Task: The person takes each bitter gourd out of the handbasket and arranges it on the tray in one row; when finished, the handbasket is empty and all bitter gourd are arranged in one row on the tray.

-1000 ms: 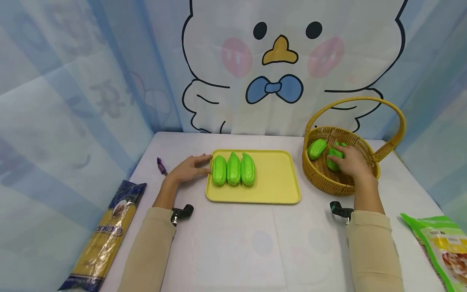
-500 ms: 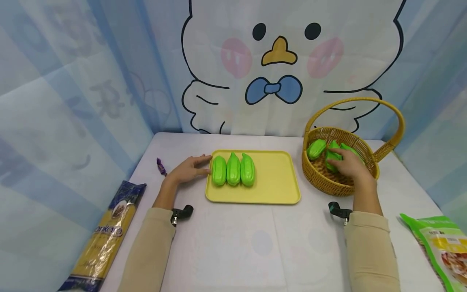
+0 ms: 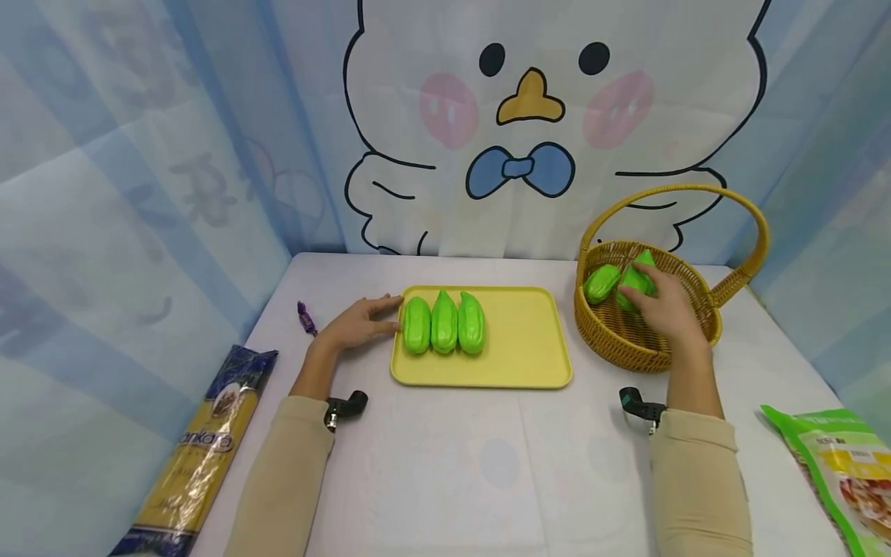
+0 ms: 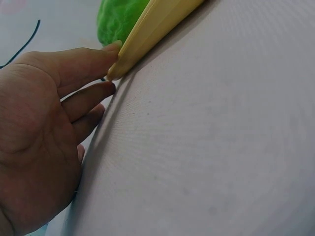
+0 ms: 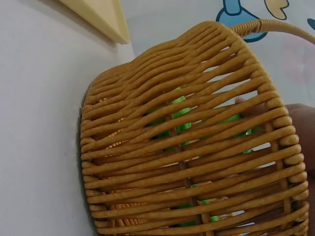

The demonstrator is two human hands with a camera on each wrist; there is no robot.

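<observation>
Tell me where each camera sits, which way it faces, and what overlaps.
Head: on the head, facing forward and down at the tray and basket; the left hand, right hand and sleeves show.
Left wrist: on that wrist, facing the tray's edge across the table; the left hand shows.
Right wrist: on that wrist, facing the basket's woven side; part of the right hand shows beyond it.
Head and right wrist views share the basket; all three, the tray.

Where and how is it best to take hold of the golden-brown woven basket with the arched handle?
Probably the top of the arched handle, from above: it is narrow and rises free over the basket, whereas the right hand occupies the inside, pinching a glossy green tapered vegetable.
</observation>
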